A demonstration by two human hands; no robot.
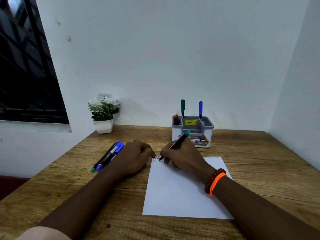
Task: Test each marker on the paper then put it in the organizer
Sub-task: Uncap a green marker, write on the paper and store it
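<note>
My right hand (181, 156) grips a black marker with a green end (180, 140), its tip touching the top left corner of the white paper (180, 193), where small scribbles show. My left hand (135, 157) rests on the table at the paper's top left edge, fingers curled, fingertips touching the paper; whether it holds a cap is hidden. Several markers (108, 155), blue and green ended, lie on the table left of my left hand. The grey and white organizer (192, 130) stands behind the paper with a green marker (182, 108), a blue marker (200, 109) and a red marker (176, 119) in it.
A white pot of white flowers (103, 115) stands at the back left of the wooden table (86, 196). White walls close the back and right sides. A dark window (26, 66) is on the left.
</note>
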